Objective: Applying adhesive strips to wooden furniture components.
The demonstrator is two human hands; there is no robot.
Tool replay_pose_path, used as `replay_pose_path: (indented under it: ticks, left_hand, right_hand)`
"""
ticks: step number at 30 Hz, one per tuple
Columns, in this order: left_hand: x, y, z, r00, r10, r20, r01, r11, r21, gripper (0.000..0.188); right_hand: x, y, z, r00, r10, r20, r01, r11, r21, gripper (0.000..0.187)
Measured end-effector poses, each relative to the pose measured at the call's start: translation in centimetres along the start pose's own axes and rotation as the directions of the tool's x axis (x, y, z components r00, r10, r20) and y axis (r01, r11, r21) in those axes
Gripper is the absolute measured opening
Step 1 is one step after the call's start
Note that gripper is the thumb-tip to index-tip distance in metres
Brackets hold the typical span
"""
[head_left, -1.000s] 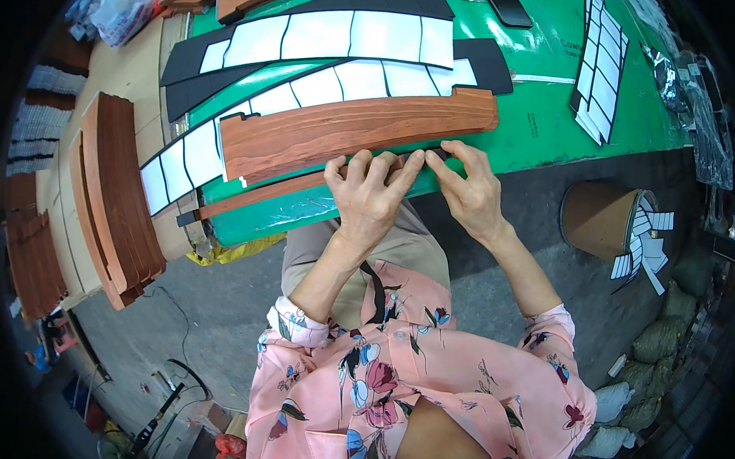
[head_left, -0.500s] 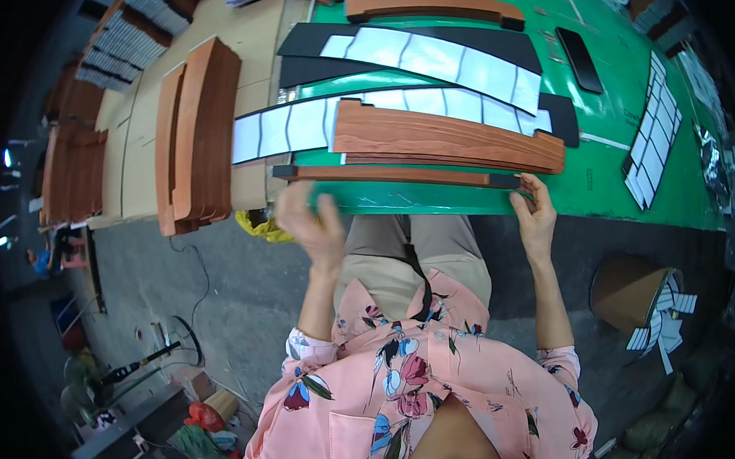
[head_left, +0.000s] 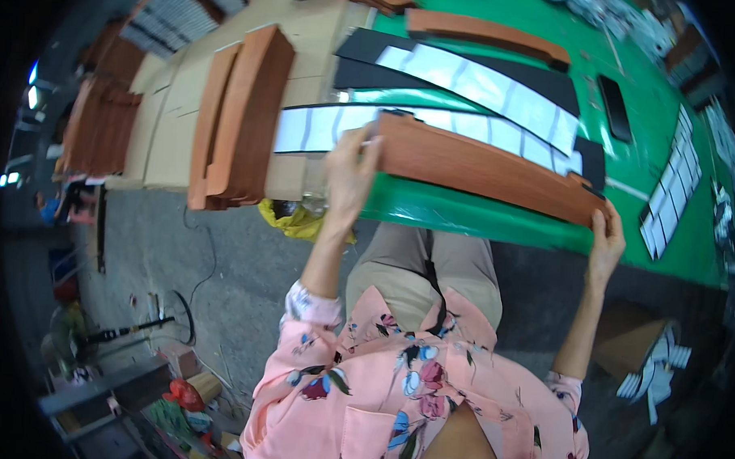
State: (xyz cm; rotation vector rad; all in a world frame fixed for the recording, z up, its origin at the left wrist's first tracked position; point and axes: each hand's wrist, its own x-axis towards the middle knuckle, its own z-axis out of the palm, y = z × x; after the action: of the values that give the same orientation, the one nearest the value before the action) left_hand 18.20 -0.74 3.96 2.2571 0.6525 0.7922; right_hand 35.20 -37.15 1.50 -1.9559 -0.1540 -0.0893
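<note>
Since the earlier look, your left hand (head_left: 351,176) has come to the left end of the brown board (head_left: 483,169), your right hand (head_left: 608,238) has gone to its right end, and the thin brown strip no longer shows in front; at the far left, tall brown pieces (head_left: 246,116) sit on the cardboard (head_left: 170,125); next, your left fingers bend at the board's end, but blur means I cannot tell how tight; the board is near the front edge of the green table (head_left: 433,207), hiding part of a lined white sheet (head_left: 306,130); your right hand pinches the other end, well apart from your left; you seem to be setting the board straight; the next move likely calls for both ends kept even.
</note>
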Motion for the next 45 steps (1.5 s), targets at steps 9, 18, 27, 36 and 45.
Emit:
replay_pose_path:
  ticks: [9,18,27,36,45]
  left_hand:
    - [2.4,-1.3,-1.8,0.997,0.066,0.027,-0.069,0.992,0.109,0.025]
    - [6.2,-10.5,-15.3,0.964,-0.224,-0.145,0.248,0.544,0.802,0.054]
    - [3.9,-5.7,-14.6,0.943,-0.131,-0.307,0.277,0.819,0.503,0.063]
    - [-9.2,5.5,-1.4,0.978,0.108,-0.178,-0.096,0.993,0.073,0.066]
    - [-12.5,7.5,-2.4,0.874,0.370,0.316,-0.266,0.907,-0.328,0.065]
  right_hand:
    - [2.1,1.4,-0.5,0.982,-0.115,0.148,0.162,0.918,-0.361,0.032]
    - [1.0,1.4,-1.7,0.994,-0.098,-0.052,0.093,0.991,-0.095,0.028]
    - [-4.4,-7.1,4.1,0.904,-0.424,0.057,0.426,0.905,-0.013,0.016]
    - [-11.8,-14.5,19.0,0.747,-0.387,0.541,-0.172,0.674,0.719,0.067]
    - [-6.4,-10.6,8.4,0.730,-0.168,0.662,-0.097,0.934,0.345,0.061]
